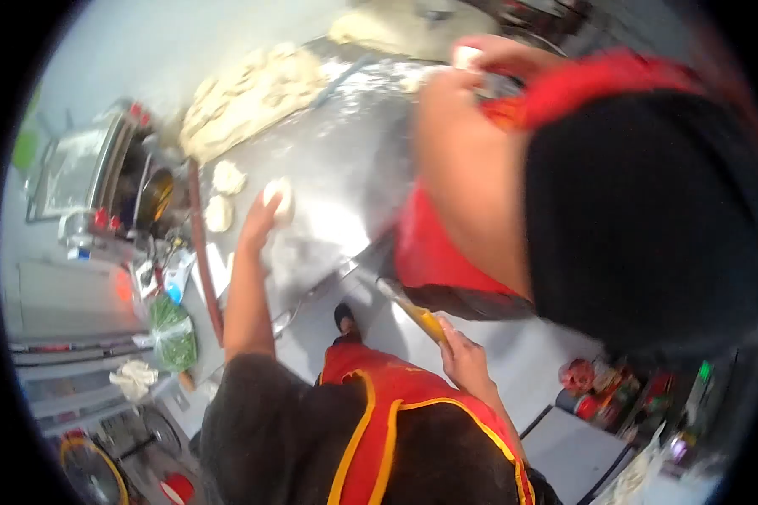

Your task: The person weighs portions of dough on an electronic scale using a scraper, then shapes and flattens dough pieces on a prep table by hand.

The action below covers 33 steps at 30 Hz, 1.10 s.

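My left hand (262, 220) is closed on a pale dough ball (280, 200) over the metal table (328, 168). Two more dough balls, an upper one (228, 178) and a lower one (219, 214), lie just left of it. Beyond them spreads a large mass of dough (253, 97). Below the table's front edge, my right hand (466, 358) is wrapped round the yellow handle of a tool (421, 318), whose pale end points up and left toward the table edge. The tool's exact kind is unclear.
A co-worker in a black cap (648, 210) leans over the table at right, hands on a small pale piece. More dough (396, 32) lies at the back. A toaster oven (88, 168), a brown rod (202, 244) and a bag of greens (173, 332) are at left.
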### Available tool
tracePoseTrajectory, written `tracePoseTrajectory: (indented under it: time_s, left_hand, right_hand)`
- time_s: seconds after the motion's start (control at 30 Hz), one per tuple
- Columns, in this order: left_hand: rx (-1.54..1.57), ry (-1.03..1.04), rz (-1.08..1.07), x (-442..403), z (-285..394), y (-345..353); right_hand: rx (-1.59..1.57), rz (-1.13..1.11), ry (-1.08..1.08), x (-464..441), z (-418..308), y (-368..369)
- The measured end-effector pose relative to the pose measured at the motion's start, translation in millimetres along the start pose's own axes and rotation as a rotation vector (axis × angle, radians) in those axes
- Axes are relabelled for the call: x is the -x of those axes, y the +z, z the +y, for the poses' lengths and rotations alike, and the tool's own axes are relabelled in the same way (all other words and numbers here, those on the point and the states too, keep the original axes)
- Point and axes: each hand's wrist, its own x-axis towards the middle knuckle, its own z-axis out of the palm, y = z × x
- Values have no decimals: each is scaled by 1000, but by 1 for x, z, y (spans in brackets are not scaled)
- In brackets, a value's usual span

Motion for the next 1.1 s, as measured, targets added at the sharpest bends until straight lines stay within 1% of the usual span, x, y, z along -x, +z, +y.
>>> tracePoseTrajectory:
  time_s: [0.03,0.07,0.1,0.13,0.17,0.2,0.23,0.27,0.37,0.4,0.43,0.47,0.53,0.57,0.6,0.63,0.67,0.7,0.73,0.77,0.8,0.83,0.87,0.93,1.07,1.1]
  left_hand:
    - [-65,-124,-128,23,-10,5]
    - [-6,-162,-317,67,-1,27]
    - [0,-141,-394,85,-36,40]
    - [-85,-190,-450,127,-44,75]
    - [-191,-221,-505,157,-46,104]
    - [12,-327,-609,169,-86,129]
    - [58,-432,-695,193,-98,165]
    - [111,-549,-777,222,-102,216]
    - [210,-641,-1065,282,-84,358]
    - [242,-676,-1141,295,-70,402]
    - [265,-734,-1199,302,-64,440]
    - [271,-716,-1223,309,-64,477]
    - [405,-865,-1211,323,-50,545]
    - [451,-884,-1281,326,-44,578]
    - [480,-992,-1223,329,-35,612]
    - [499,-1038,-1259,327,-37,646]
    - [517,-1088,-1288,321,-43,680]
    - [446,-1055,-1397,315,-49,717]
    - [403,-1139,-1393,310,-58,757]
    - [373,-1194,-1367,311,-59,799]
    - [345,-1243,-1340,317,-53,841]
    - [344,-1245,-1607,326,-42,883]
    - [253,-1236,-1655,338,-31,919]
    - [80,-1202,-1756,367,-8,998]
    - [-131,-1134,-1904,438,9,1142]
    - [-148,-863,-2082,453,-9,1176]
  right_hand:
    - [27,34,-36,24,16,-8]
    - [38,21,-23,47,34,-16]
    - [49,9,-2,72,50,-24]
    - [60,-7,24,100,71,-36]
    - [90,69,14,124,96,-38]
    - [89,84,47,149,109,-50]
    - [83,92,88,170,123,-66]
    - [85,94,131,192,138,-82]
    - [78,210,313,247,183,-123]
    - [77,234,354,261,200,-133]
    - [32,314,411,275,220,-138]
    - [29,307,514,289,245,-138]
    - [22,306,729,316,299,-127]
    - [27,325,801,335,331,-116]
    - [32,343,870,358,357,-105]
    - [-2,362,991,379,376,-99]
    - [-43,376,1111,401,391,-95]
    - [-97,373,1275,426,397,-97]
    - [-133,417,1351,456,413,-81]
    - [-166,343,1536,479,412,-90]
    - [-174,296,1687,506,415,-81]
    - [-216,260,1797,550,430,-41]
    - [-386,239,1947,566,418,-49]
    - [-427,246,2144,577,400,-63]
    - [-426,391,2267,553,415,-118]
    - [-421,422,2258,545,429,-127]
